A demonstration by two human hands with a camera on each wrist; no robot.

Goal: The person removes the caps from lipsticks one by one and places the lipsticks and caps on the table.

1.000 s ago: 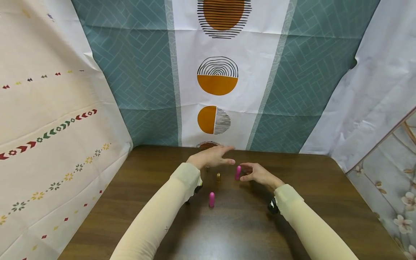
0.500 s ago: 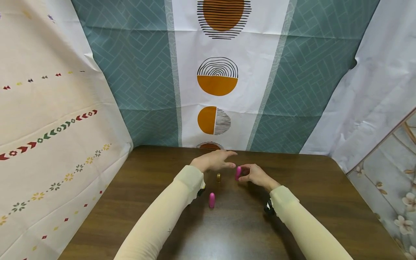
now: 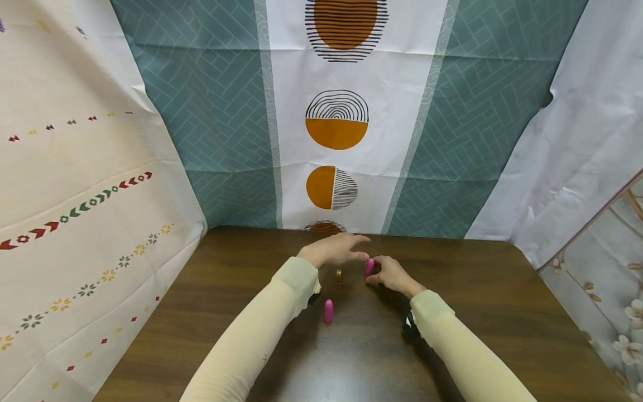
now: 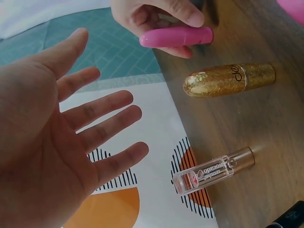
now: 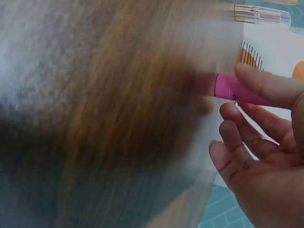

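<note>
My right hand (image 3: 394, 274) pinches an upright pink bullet-shaped lipstick tube (image 3: 369, 268) between thumb and fingers; the tube's base appears to stand on the table. In the right wrist view, the thumb lies along the pink tube (image 5: 229, 88), with the fingers curled on its other side. My left hand (image 3: 335, 249) hovers to the left with fingers spread, holding nothing. Near it stand a gold lipstick tube (image 4: 230, 81) and a clear, lettered lip-balm tube (image 4: 213, 171), the latter hidden in the head view. A second pink tube (image 3: 329, 311) stands nearer the front.
A black tube (image 4: 289, 216) shows partly at the left wrist view's lower corner. The brown wooden table (image 3: 502, 312) reaches back to a hanging teal and white cloth (image 3: 226, 139). Patterned cloth (image 3: 80, 223) hangs along the left side.
My right hand has moved slightly left and its fingers have closed round the pink tube. My left hand has shifted a little right and lower, covering the clear tube in the head view.
</note>
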